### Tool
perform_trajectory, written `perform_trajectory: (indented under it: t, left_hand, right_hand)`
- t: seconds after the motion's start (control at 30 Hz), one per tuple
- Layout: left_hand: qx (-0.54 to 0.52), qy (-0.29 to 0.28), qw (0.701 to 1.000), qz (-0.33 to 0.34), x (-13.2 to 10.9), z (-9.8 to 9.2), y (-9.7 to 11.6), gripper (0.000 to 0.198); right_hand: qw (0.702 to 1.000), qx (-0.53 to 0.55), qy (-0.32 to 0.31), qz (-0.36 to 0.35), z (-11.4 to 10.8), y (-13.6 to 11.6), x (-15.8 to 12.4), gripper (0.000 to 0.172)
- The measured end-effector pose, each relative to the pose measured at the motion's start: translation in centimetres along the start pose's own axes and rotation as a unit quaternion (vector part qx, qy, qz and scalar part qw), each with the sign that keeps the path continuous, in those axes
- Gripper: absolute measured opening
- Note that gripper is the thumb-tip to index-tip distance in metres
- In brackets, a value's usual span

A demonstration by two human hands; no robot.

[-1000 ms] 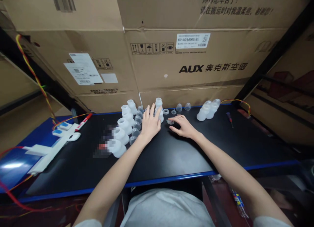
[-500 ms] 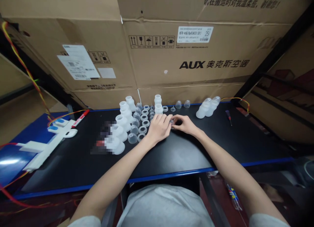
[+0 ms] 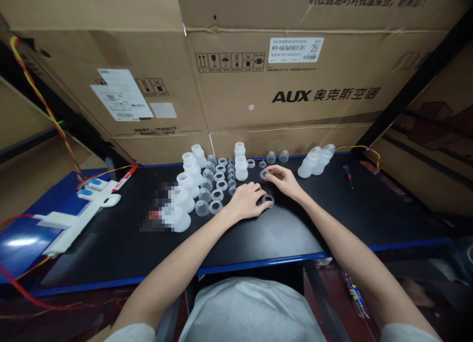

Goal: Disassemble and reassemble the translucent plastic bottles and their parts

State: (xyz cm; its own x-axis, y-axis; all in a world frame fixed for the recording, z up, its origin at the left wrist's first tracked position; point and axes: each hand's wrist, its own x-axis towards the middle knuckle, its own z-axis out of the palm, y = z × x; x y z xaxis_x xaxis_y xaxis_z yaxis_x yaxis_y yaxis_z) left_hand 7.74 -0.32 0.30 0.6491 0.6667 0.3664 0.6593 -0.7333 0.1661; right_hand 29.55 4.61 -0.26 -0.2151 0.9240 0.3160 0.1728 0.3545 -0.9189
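My left hand [image 3: 247,200] lies low over the black table, its thumb and fingers around the left side of a clear bottle collar ring [image 3: 272,198]. Farther back, my right hand [image 3: 284,182] pinches a small clear round piece [image 3: 263,174] close to the tabletop; whether it is a ring or a nipple, I cannot tell. Left of my hands run columns of collar rings [image 3: 221,185], small clear nipples [image 3: 231,184] and clear dome caps [image 3: 202,208]. Two frosted baby bottles [image 3: 241,168] stand upright behind my left hand.
More frosted bottles [image 3: 184,199] line the left. Capped bottles [image 3: 310,163] stand at the back right, near a screwdriver [image 3: 348,176]. Two dome caps [image 3: 284,156] sit by the cardboard [image 3: 229,100]. A power strip [image 3: 79,221] and red marker [image 3: 125,178] lie at left.
My hands were together over a clear piece and have come apart. My right hand moved slightly back with a round piece; my left moved toward me and right, at a ring.
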Motion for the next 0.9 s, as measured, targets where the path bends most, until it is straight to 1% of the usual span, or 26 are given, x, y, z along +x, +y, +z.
perform_trajectory:
  t: [0.07,0.17,0.23,0.3,0.4,0.47,0.5,0.57,0.63,0.7,0.8,0.83,0.9]
  left_hand:
    - [-0.012,-0.018,1.000,-0.017,0.0,0.0,0.1,0.036]
    - [-0.023,-0.021,0.999,-0.031,0.1,-0.1,0.3,0.040]
    - [-0.029,-0.018,0.998,-0.044,0.1,-0.1,0.6,0.046]
    - [-0.043,-0.023,0.997,-0.060,0.1,0.0,0.9,0.049]
    - [-0.094,-0.031,0.991,-0.095,0.2,0.4,1.2,0.033]
    - [-0.157,-0.008,0.978,-0.133,0.3,0.6,1.2,0.025]
    - [-0.202,0.012,0.967,-0.155,0.4,0.7,1.0,0.023]
    - [-0.311,0.066,0.928,-0.197,0.5,0.9,0.5,0.023]
    - [-0.422,0.116,0.870,-0.229,0.8,0.9,-0.2,0.028]
    - [-0.523,0.143,0.805,-0.241,1.0,0.7,-0.9,0.037]
    - [-0.650,0.130,0.715,-0.222,1.1,0.1,-1.5,0.051]
    - [-0.677,0.124,0.693,-0.212,1.1,-0.1,-1.5,0.053]
    - [-0.708,0.120,0.668,-0.196,0.9,-0.3,-1.3,0.055]
  right_hand:
    - [0.999,0.034,0.021,0.014,0.0,0.1,0.1,0.032]
    - [0.996,0.072,0.050,0.028,-0.1,0.0,0.2,0.028]
    - [0.995,0.077,0.052,0.030,-0.3,-0.2,0.2,0.028]
    - [0.996,0.076,0.037,0.025,-0.3,-0.4,0.2,0.030]
    - [0.996,0.083,0.010,0.012,-0.1,-0.8,0.1,0.037]
    - [0.996,0.089,-0.006,0.010,0.0,-1.1,0.1,0.042]
    - [0.996,0.093,-0.010,0.009,0.0,-1.3,0.1,0.044]
    - [0.994,0.108,0.001,0.004,-0.2,-1.5,0.1,0.046]
    - [0.991,0.132,0.025,-0.002,-0.5,-1.8,0.1,0.046]
    - [0.987,0.155,0.035,-0.001,-0.8,-2.0,0.0,0.046]
    - [0.988,0.152,0.000,0.022,-0.9,-2.5,-0.4,0.045]
    - [0.989,0.142,-0.016,0.031,-0.7,-2.6,-0.6,0.046]
    - [0.990,0.124,-0.043,0.047,-0.2,-3.0,-0.9,0.049]
